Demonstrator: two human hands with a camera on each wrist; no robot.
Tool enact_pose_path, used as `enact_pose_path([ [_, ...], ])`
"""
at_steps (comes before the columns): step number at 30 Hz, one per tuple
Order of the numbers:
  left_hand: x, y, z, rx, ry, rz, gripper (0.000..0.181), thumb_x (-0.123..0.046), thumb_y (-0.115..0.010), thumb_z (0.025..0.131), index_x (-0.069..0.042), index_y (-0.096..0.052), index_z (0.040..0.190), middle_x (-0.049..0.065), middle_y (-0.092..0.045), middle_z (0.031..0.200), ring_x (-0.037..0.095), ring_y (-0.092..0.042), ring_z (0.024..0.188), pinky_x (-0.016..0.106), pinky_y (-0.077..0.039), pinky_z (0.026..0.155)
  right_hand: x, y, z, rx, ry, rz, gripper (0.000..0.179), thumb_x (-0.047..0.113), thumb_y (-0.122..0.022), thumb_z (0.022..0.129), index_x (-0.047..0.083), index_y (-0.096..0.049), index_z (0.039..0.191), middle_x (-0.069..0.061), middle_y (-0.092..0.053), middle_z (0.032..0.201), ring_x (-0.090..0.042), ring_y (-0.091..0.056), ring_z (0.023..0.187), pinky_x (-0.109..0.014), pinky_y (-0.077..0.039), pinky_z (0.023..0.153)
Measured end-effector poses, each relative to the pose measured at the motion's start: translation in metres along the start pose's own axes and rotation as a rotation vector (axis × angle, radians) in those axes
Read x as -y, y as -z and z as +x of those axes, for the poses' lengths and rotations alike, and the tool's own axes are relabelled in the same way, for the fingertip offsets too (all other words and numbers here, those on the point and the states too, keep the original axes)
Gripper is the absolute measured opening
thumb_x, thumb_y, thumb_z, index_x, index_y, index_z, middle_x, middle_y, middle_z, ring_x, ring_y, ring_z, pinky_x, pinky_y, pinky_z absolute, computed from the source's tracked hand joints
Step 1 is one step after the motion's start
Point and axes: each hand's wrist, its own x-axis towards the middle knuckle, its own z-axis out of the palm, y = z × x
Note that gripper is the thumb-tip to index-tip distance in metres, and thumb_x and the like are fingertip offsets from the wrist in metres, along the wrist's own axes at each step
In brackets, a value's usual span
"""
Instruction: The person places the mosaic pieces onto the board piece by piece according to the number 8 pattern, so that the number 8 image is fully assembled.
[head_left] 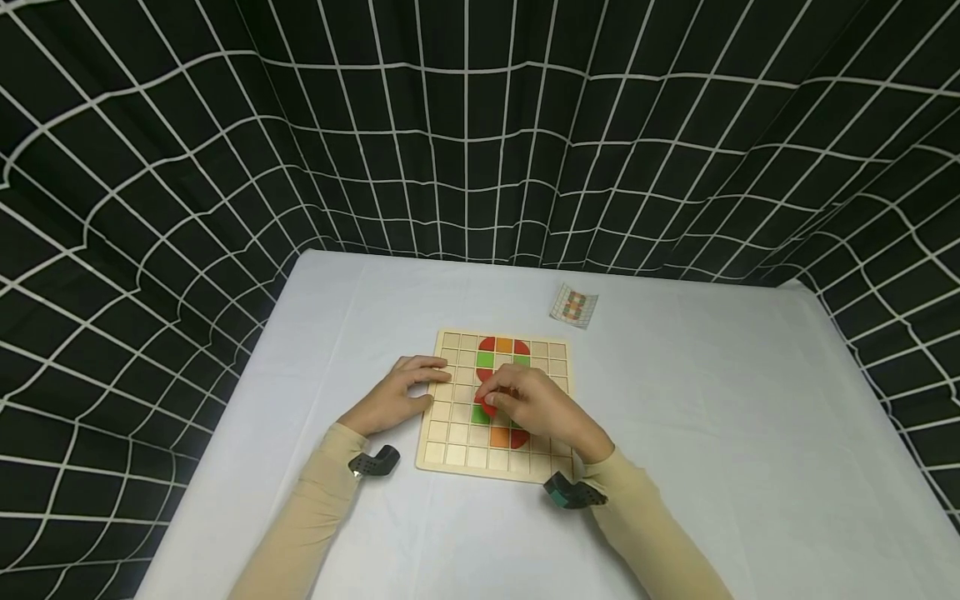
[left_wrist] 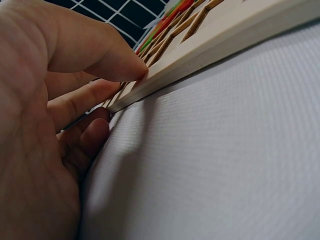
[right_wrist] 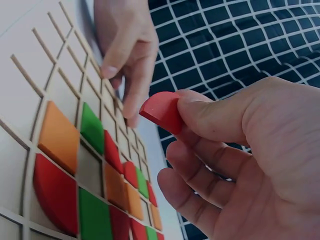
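Observation:
A wooden grid board (head_left: 456, 454) lies on the table, with red quarter-round tiles, green square tiles (right_wrist: 92, 129) and orange square tiles (right_wrist: 59, 137) set in its cells. Between thumb and fingers, my right hand (head_left: 536, 404) pinches a red quarter-round tile (right_wrist: 162, 110), held above the board in the right wrist view. At the board's left side, my left hand (head_left: 397, 396) rests with its fingers extended and fingertips on the edge. The left wrist view shows its thumb against the rim. My right hand hides part of the tile pattern in the head view.
A small printed card (head_left: 574, 306) with a coloured grid pattern lies beyond the board's far right corner. The white-covered table (head_left: 697, 400) extends to both sides. A black curtain (head_left: 465, 150) with white grid lines hangs behind and around it.

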Motion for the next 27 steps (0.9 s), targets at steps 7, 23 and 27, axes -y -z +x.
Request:
enact_pose_path([
  [7,0.001,0.000,0.000,0.000,-0.004,0.008,0.040,-0.007,-0.062,0.094,-0.012,-0.066,0.133,-0.002,-0.048,0.154,0.024,-0.031,0.149,0.053,-0.029,0.126,-0.001,-0.012,0.002,0.052,0.029,-0.076,0.014,0.009,-0.066,0.097,0.014,-0.078,0.103,0.007,-0.074,0.099,-0.011,-0.060,0.096,-0.030,-0.054,0.089],
  [23,-0.001,0.000,-0.001,-0.002,-0.002,-0.005,0.039,-0.006,-0.063,0.094,-0.011,-0.066,0.133,-0.001,-0.048,0.154,0.024,-0.031,0.150,0.052,-0.028,0.126,-0.002,-0.034,0.001,0.124,0.090,-0.238,0.017,0.005,-0.066,0.094,0.017,-0.078,0.096,0.007,-0.072,0.096,-0.010,-0.061,0.094,-0.028,-0.054,0.087],
  [27,-0.001,0.000,-0.001,0.000,0.006,-0.006,0.039,-0.006,-0.063,0.094,-0.011,-0.066,0.133,-0.002,-0.048,0.154,0.024,-0.031,0.150,0.052,-0.028,0.126,0.000,-0.035,-0.001,0.117,0.103,-0.269,0.016,0.004,-0.067,0.093,0.016,-0.079,0.095,0.005,-0.073,0.096,-0.012,-0.063,0.096,-0.031,-0.055,0.090],
])
